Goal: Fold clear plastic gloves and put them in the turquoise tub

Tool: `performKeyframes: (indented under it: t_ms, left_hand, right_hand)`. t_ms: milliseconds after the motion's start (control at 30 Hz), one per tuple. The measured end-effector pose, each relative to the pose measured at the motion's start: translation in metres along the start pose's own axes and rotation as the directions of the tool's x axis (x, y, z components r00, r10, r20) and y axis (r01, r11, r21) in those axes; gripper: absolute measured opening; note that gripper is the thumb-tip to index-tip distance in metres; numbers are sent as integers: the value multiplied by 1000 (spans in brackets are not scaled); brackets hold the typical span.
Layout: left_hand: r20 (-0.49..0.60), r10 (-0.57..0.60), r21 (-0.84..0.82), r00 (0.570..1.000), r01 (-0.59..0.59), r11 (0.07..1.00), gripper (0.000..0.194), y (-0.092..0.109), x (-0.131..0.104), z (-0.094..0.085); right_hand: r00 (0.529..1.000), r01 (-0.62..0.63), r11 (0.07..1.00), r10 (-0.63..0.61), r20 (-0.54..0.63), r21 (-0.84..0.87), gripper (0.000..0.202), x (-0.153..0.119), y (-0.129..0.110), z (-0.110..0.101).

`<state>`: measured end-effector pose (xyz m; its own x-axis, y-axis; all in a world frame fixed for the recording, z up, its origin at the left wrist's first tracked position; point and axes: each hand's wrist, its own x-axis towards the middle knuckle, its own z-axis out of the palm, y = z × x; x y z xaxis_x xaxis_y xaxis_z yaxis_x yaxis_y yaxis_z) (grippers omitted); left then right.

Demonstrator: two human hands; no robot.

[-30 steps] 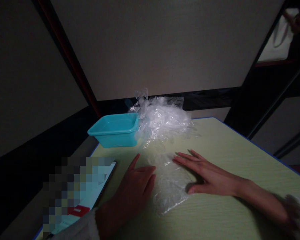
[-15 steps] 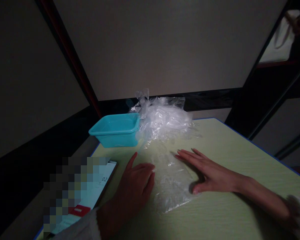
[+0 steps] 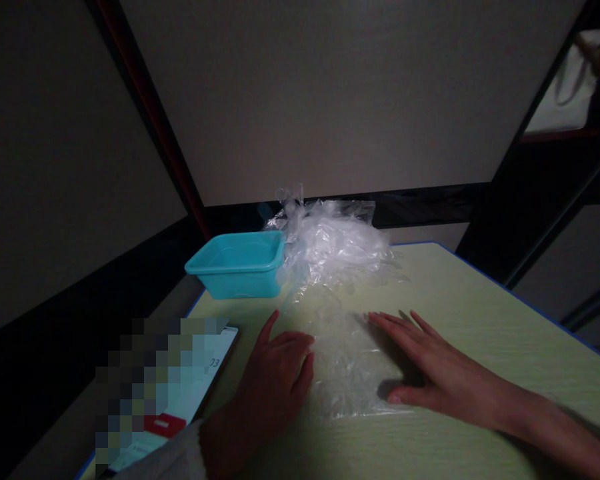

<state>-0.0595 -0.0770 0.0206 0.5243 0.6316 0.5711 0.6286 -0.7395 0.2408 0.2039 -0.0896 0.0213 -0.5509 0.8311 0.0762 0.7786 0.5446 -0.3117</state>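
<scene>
A clear plastic bag (image 3: 347, 363) lies flat on the pale green table (image 3: 460, 293). My left hand (image 3: 275, 377) rests palm down on the bag's left edge, fingers loosely curled. On the bag's right side my right hand (image 3: 430, 370) lies flat, fingers stretched out and pointing toward the far left. Neither hand grips anything. Behind the bag sits a heap of crumpled clear plastic bags (image 3: 333, 243).
A turquoise plastic tub (image 3: 240, 263) stands at the table's far left corner, touching the heap. A tablet or phone with a lit screen (image 3: 180, 400) lies at the near left edge. Dark frame bars and a wall stand close behind the table.
My right hand has slid to the right and nearer across the bag, flattening it. The bag now lies squarer to me. My left hand has kept its place on the bag's left edge.
</scene>
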Motion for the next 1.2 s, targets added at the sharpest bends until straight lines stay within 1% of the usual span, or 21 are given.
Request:
performKeyframes:
  t_ms: [67,100,200,300,433,567,833,1033,1100,1200]
  left_hand:
    - [24,-10,-21,1000,11,1000,21,1,0,0]
    - [35,-12,-30,999,13,999,21,1,0,0]
    - [55,-1,-44,999,4,999,20,3,0,2]
    - [83,10,-43,996,-6,999,20,4,-2,4]
    - [90,-11,45,996,7,999,23,3,-5,8]
    - [136,-86,136,987,68,988,29,0,-5,9]
    - [240,-118,132,964,88,987,32,0,-3,7]
    - [249,-132,143,959,99,985,32,-1,-2,9]
    - [256,-130,146,958,95,985,32,-1,-1,8]
    - [248,-135,141,959,102,985,33,0,0,7]
  right_hand:
    - [998,7,1000,-7,-64,3,81,2,-2,1]
    - [997,22,1000,-22,-78,-4,78,4,-3,3]
    - [995,100,994,-101,-28,-41,80,7,-3,8]
    - [990,136,989,-134,33,-61,86,7,-2,13]
    - [991,129,989,-126,43,-75,86,6,-3,15]
    - [989,147,986,-145,32,-75,87,6,-4,13]
    - [995,98,992,-99,-5,-82,78,12,-12,16]
    - [995,62,990,-52,84,-123,80,12,-14,15]
    - [995,68,989,-57,84,-130,81,12,-12,16]
    - [995,94,988,-88,54,-121,81,11,-9,19]
